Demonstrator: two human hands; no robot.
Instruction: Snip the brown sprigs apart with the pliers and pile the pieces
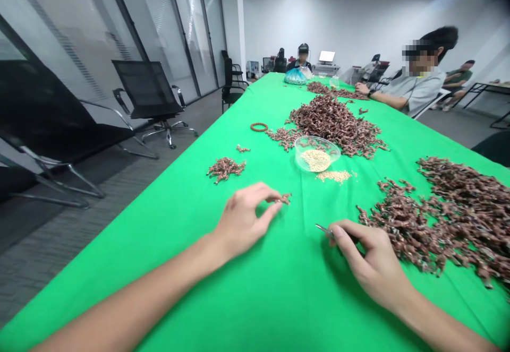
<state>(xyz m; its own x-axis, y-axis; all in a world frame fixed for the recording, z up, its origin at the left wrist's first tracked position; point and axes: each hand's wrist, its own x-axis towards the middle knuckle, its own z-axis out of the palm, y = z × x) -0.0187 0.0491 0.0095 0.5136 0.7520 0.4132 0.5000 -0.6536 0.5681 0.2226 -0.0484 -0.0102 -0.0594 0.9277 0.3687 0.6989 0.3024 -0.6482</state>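
Right hand (370,262), curled — tool (323,229); left (244,218), pinched — figurine (286,199)

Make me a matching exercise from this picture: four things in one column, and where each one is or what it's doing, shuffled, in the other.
Things
1. Clear bowl
2. Small brown piece
3. Brown ring
4. Thin metal tool

Place or state
A. Held in the right hand
B. Flat on the green cloth, farther off and to the left of the bowl
C. Containing pale grains
D. Pinched at the fingertips of the left hand

Pairs: 1-C, 2-D, 3-B, 4-A
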